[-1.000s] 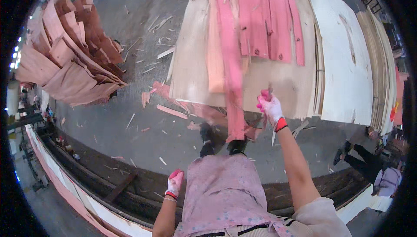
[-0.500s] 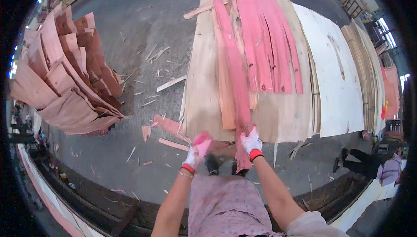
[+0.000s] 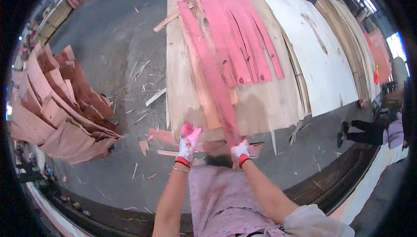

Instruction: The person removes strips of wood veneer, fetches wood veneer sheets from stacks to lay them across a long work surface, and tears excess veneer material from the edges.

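My right hand, in a white and pink glove with a red cuff, grips the near end of a long pink veneer strip. The strip slants away over a pale veneer stack, its far part lying on top. To the left, my left hand, gloved the same way, is held up with thumb and fingers apart and nothing in it. A wider pink veneer sheet, split into several strips, lies on the stack beyond. Under the long strip shows a narrow orange-tan strip.
A heap of curled reddish veneer stands at left. White-topped veneer adjoins the stack at right, with another pale stack beyond. Splinters and pink scraps litter the floor. A person's dark-trousered legs show at right.
My right hand has drawn the strip's near end closer to me. My left hand's fingers have spread. The view has turned, shifting the stack leftward and upward.
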Motion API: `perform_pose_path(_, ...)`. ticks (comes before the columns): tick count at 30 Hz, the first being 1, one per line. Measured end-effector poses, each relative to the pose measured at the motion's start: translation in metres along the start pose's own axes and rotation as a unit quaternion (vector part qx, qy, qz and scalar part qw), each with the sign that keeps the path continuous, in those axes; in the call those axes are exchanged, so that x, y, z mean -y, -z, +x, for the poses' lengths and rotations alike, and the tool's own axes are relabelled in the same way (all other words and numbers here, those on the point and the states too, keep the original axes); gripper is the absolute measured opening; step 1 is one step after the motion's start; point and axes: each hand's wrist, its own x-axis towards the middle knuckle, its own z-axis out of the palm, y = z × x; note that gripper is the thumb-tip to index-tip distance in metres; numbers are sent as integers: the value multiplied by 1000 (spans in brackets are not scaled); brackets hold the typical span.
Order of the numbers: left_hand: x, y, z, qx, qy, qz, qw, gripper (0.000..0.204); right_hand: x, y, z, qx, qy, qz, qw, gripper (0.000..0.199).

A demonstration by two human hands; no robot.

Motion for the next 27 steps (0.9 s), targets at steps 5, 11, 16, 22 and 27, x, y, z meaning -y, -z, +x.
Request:
perform_pose_path(5,23,9,-19,-9,-17,-25,999,64,6,63,-20,522,-66,342,778,32)
perform_pose_path(11,7,34,25,179,-343,325,863,38,86,213,-61,609,49,458,646,28)
perform_pose_path(16,-88,35,-14,-46,-122,652,747,28,78,248,-56,656,66,432,616,40)
perform_pose_path(22,-133,74,-146,-155,-268,834,457,52,80,229,-42,606,29,524,598,54)
perform_pose_path(27,-83,53,-243,-87,-247,815,518,59,139,208,-8,514,-40,609,603,28)
